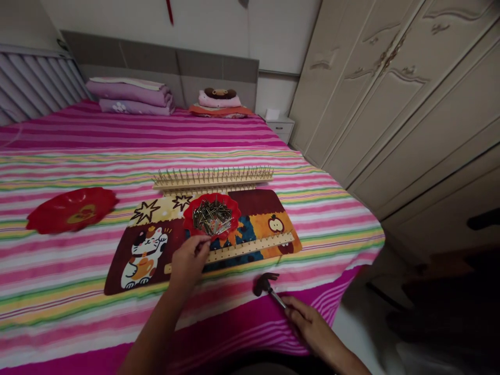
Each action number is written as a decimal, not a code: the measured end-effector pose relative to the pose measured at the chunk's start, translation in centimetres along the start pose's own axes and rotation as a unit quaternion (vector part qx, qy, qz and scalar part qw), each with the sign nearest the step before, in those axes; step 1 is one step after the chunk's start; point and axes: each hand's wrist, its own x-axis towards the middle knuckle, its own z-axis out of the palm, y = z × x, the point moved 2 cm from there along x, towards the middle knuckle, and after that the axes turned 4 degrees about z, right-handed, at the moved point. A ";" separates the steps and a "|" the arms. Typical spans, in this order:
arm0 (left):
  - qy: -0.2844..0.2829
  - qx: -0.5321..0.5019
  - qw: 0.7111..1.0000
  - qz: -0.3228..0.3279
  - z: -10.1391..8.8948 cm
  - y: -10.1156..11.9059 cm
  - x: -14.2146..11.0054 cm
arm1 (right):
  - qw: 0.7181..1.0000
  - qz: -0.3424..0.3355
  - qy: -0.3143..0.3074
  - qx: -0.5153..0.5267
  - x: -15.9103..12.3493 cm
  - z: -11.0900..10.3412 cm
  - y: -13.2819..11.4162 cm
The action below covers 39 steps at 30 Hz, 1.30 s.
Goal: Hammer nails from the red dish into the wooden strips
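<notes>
At far left, a large red scalloped plate [72, 211] lies on the pink, white and yellow striped bed cover [54, 291]. Next, a dark red patterned mat with a cat print [117, 260] lies flat. Beyond its far edge stand pale wooden strips bristling with upright nails [213, 180]. The left hand [190, 259] is at the bowl's near rim, fingertips drawn together; whether they grip anything cannot be told. The red scalloped bowl [187, 214] sits on the mat, filled with loose metal nails [211, 212]. A pale, narrow wooden bar [250, 248] lies across the mat's near side, running rightward from the left hand. Further right, the right hand [308, 319] has its fingers wrapped around the handle of a dark-headed claw hammer [275, 297], near the bar.
</notes>
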 end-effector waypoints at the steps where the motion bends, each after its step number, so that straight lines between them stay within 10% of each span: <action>1: 0.002 0.027 1.000 0.009 -0.1 0.2 0.8 | 0.999 0.031 -0.001 0.030 0.1 0.0 1.1; 9: -0.160 0.262 0.952 -0.002 2.5 1.2 7.0 | 0.984 0.109 -0.015 0.140 0.4 0.5 2.4; 23: -0.210 0.226 0.951 -0.036 1.9 1.1 8.1 | 0.985 0.118 -0.022 0.127 0.7 0.4 2.6; 29: -0.161 -0.073 0.982 -0.059 0.1 0.7 7.1 | 0.987 0.111 -0.017 0.116 0.6 0.4 2.3; 39: -0.139 -0.435 0.867 -0.198 -2.8 -0.4 0.6 | 0.986 0.111 -0.005 0.124 0.4 0.6 2.4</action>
